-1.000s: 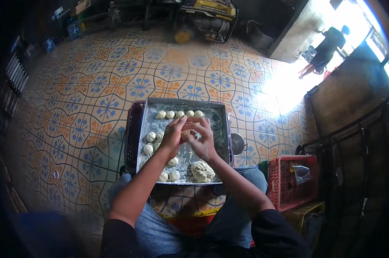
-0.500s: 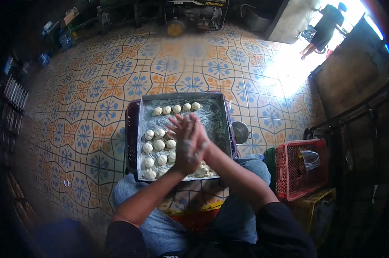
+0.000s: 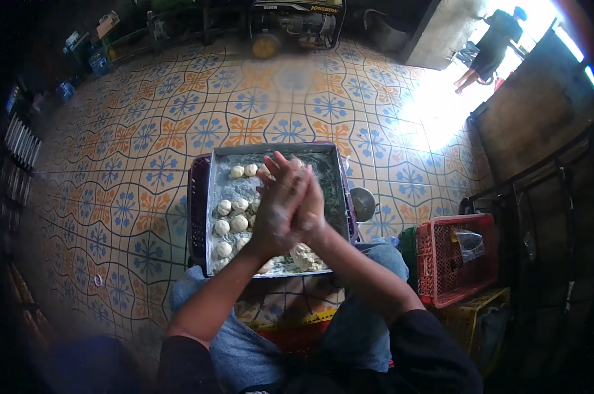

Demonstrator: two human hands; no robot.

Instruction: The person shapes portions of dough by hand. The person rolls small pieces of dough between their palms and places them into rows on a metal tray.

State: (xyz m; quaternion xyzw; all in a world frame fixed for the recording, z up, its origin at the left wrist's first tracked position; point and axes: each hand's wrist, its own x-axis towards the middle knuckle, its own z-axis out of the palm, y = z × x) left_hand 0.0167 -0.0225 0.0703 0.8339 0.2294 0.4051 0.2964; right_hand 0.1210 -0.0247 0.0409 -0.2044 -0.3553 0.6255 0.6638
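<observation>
My left hand (image 3: 276, 209) and my right hand (image 3: 312, 209) press palm to palm above a metal tray (image 3: 328, 192) dusted with white flour. Their fingers stretch away from me, some of the left ones slightly spread. Whatever lies between the palms is hidden. Pale round dough balls (image 3: 222, 227) sit in rows on the tray's left side, and another row of dough balls (image 3: 251, 170) runs along its far side. My hands and wrists cover part of both groups. By the near edge, below my right wrist, rests a rough dough lump (image 3: 305, 258).
The tray stands on a dark purple crate (image 3: 199, 213). A metal pot (image 3: 363, 203) is on its right, with a red crate (image 3: 428, 262) and yellow crate (image 3: 464, 331) nearer me. A generator (image 3: 296, 27) stands on the patterned tile floor (image 3: 251, 102). A person (image 3: 497, 46) is in the bright doorway.
My pressed hands have shifted slightly farther from me, and the left one has slid against the right. They now cover more of the far row and less of the dough lump.
</observation>
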